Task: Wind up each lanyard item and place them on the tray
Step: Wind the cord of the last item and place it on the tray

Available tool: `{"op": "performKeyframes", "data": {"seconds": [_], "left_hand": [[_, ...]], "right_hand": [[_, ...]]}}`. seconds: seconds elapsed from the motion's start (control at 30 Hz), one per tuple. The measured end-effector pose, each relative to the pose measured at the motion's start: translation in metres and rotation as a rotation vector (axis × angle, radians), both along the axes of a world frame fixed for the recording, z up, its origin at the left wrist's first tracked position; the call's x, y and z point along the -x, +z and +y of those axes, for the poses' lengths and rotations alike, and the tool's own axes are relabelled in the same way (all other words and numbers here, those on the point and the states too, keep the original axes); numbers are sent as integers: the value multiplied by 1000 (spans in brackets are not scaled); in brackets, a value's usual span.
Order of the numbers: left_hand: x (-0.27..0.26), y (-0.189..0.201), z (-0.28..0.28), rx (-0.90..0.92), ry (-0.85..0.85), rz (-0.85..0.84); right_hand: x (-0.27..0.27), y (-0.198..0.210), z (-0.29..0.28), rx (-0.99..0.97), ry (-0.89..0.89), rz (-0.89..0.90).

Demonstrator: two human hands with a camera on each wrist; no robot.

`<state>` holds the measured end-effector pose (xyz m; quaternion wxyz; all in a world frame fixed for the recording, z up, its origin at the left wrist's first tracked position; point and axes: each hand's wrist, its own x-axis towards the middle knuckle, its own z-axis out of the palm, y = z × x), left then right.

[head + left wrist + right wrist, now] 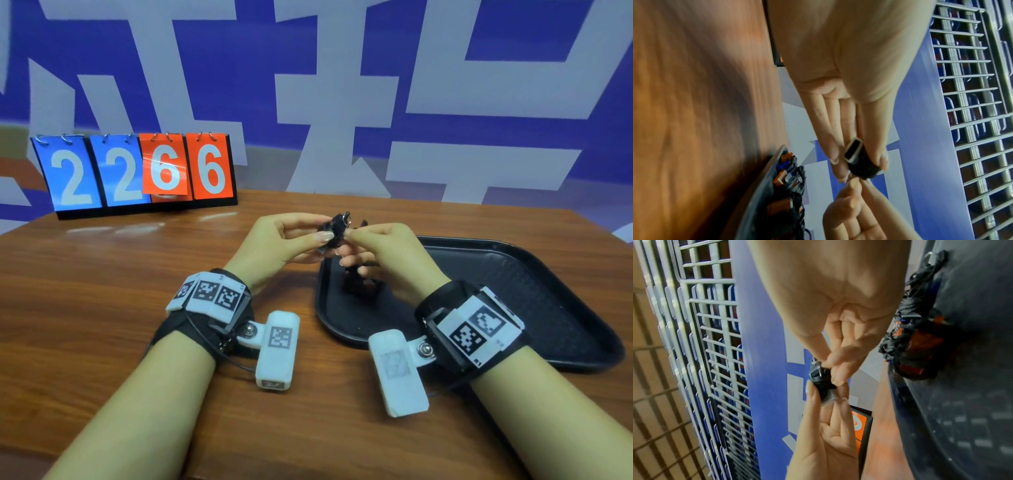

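Lanyard [334, 230], nearly wound, is pinched between left hand [281, 245] and right hand [383, 253] above the table [102, 291]; several wound ones [914, 350] already lie on the tray [548, 291].

Both forearms reach forward side by side, each wrist wrapped in a black strap with white marker blocks. The left hand [281, 240] lies palm toward the right, thumb and straight fingers pinching a small black item [334, 229]. The right hand [383, 253] meets it fingertip to fingertip, thumb and forefinger pinching the same item, its other fingers curled under.
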<state>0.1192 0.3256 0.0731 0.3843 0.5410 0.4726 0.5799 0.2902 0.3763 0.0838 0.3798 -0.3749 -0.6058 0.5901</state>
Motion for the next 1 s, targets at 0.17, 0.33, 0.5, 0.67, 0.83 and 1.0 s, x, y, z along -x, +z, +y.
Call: {"op": "performKeyframes", "data": {"seconds": [0.17, 0.33, 0.5, 0.67, 0.83, 1.0], "left_hand": [[3, 1, -1, 4, 6, 74], [3, 0, -2, 16, -9, 60], [4, 1, -2, 21, -15, 65], [3, 2, -2, 9, -25, 74], [3, 3, -4, 6, -68, 94], [0, 1, -5, 18, -102, 56]], "right_hand": [[-2, 5, 0, 47, 53, 31], [-3, 4, 0, -2, 98, 4], [-3, 2, 1, -33, 113, -14], [-4, 1, 3, -13, 117, -15], [-7, 2, 6, 166, 184, 31], [-7, 3, 8, 275, 235, 60]]}}
